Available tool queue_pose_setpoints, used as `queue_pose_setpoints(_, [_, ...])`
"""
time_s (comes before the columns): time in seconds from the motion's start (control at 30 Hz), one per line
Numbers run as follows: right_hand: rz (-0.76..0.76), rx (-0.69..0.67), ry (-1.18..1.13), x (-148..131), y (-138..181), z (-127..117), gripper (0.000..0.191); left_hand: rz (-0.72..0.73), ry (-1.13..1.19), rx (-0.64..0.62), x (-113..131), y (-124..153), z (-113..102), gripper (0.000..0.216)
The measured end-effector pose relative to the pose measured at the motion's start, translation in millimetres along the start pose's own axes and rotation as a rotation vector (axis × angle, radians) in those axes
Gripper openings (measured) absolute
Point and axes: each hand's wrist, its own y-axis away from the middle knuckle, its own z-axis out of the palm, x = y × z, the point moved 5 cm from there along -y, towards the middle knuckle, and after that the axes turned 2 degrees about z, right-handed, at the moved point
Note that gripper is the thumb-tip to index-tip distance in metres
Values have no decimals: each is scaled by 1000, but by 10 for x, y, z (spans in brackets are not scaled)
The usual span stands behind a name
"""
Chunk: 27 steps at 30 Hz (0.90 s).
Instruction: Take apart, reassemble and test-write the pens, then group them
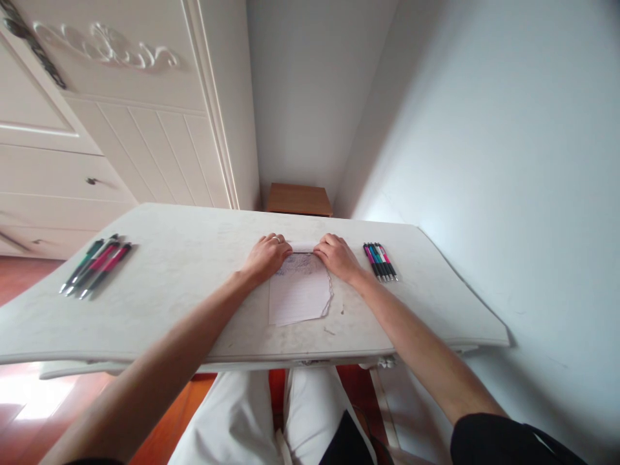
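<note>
Closest in you've got white trousers (242, 420), then the lined paper (298, 302) on a white table (194, 252), ragged down its right side, with bluish handwriting (303, 263) toward the far end that's too small to make out. Well left of the paper is a loose bunch of blurry pens (99, 265), right of it a neat row of colourful pens (380, 261), and the left hand (270, 257) and right hand (338, 258) are apart, each pinching its far edge. Beyond the paper, past the table, there's a brown wooden box (300, 199).
</note>
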Motion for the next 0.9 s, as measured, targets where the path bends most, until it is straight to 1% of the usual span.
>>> queue_pose_setpoints(0.13, [26,16,-25,156,27,-39,12,-35,-13,-2,-8,6,-14,22])
queue_pose_setpoints(0.3, [96,22,-40,407,89,-110,12,-65,-13,-9,-16,14,-34,23])
queue_pose_setpoints(0.4, [114,13,-110,473,110,-123,13,-67,10,9,-27,28,-38,24])
queue_pose_setpoints(0.47, [126,45,-198,483,113,-149,14,-62,60,60,-41,43,-57,25])
queue_pose_setpoints(0.53, [156,115,-275,489,112,-202,16,-71,145,142,-70,62,-95,26])
queue_pose_setpoints(0.63, [229,243,-331,518,114,-314,18,-149,279,272,-151,97,-175,26])
queue_pose_setpoints(0.7, [312,320,-352,569,126,-375,19,-221,323,333,-207,120,-237,24])
queue_pose_setpoints(0.77, [442,353,-411,654,148,-385,20,-320,364,381,-270,149,-302,18])
queue_pose_setpoints(0.8, [523,340,-469,707,163,-362,20,-387,397,414,-311,171,-334,15])
queue_pose_setpoints(0.9, [741,222,-647,836,217,-234,17,-561,546,529,-437,249,-401,13])
